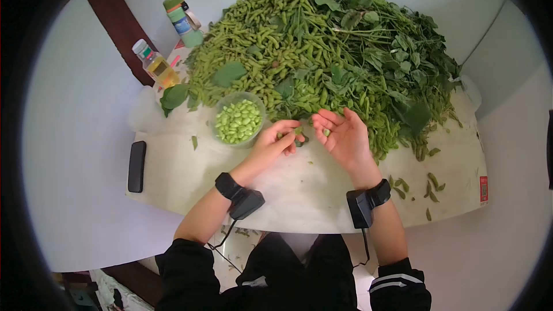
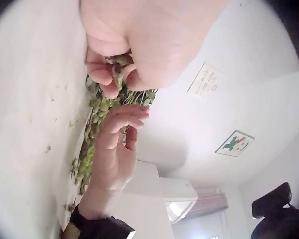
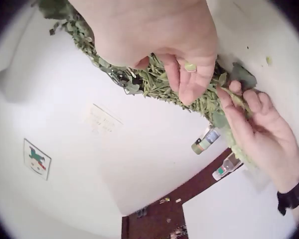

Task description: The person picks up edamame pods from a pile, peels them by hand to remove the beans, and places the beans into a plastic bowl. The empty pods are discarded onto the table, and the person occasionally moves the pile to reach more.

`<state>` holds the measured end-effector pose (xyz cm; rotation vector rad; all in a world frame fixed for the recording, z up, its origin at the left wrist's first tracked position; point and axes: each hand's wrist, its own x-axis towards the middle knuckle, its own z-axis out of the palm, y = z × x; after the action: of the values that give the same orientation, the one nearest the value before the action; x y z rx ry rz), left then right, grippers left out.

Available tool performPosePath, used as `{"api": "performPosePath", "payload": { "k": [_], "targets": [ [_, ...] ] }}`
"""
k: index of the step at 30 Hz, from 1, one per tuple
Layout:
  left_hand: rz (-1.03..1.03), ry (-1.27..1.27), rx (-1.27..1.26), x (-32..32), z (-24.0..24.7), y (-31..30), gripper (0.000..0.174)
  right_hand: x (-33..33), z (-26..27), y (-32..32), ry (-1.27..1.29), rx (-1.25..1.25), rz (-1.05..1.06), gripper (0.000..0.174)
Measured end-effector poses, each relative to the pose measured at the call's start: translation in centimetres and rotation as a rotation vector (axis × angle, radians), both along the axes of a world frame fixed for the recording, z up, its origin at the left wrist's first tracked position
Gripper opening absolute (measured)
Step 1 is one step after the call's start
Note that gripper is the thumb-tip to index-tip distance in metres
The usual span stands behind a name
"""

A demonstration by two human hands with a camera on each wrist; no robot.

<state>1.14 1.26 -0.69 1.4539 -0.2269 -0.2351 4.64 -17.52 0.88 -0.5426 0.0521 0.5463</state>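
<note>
My left hand [image 1: 269, 143] pinches a green soybean pod [image 2: 118, 75] between thumb and fingers, just to the right of the bowl. The pod's outer part is hidden behind the fingers in the head view. Opposite it, my right hand [image 1: 349, 143] is held palm up with relaxed fingers. A shelled green bean [image 3: 190, 66] lies on those fingers, and the thumb is apart from it. A clear round bowl [image 1: 264, 113] full of shelled beans [image 1: 237, 122] stands beside my left hand. Behind both hands rises a big heap of soybean pods [image 1: 271, 40].
Leafy stalks [image 1: 397, 52] cover the heap's right side. At the back left stand a green flask [image 1: 183, 22] and a bottle of yellow liquid [image 1: 156, 67]. A black phone [image 1: 136, 167] lies at the table's left edge. Loose pods [image 1: 432, 184] are scattered at the right.
</note>
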Motion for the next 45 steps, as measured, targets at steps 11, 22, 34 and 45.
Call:
{"api": "performPosePath", "payload": {
  "k": [11, 22, 34, 45],
  "targets": [
    [-0.067, -0.009, -0.123, 0.2, -0.2, -0.5, 0.045, -0.4, 0.5, -0.1, 0.005, 0.415, 0.113, 0.046],
    [-0.128, 0.104, -0.163, -0.4, 0.4, -0.9, 0.037, -0.2, 0.3, 0.1, -0.683, -1.047, -0.054, 0.019],
    [-0.037, 0.080, -0.049, -0.8, 0.2, -0.8, 0.020, -0.9, 0.5, 0.6, -0.845, -1.276, 0.010, 0.015],
    [-0.038, 0.096, -0.050, -0.7, 0.4, -0.3, 0.012, -1.9, 0.7, 1.7, -0.756, -0.896, 0.111, 0.011]
  ]
}}
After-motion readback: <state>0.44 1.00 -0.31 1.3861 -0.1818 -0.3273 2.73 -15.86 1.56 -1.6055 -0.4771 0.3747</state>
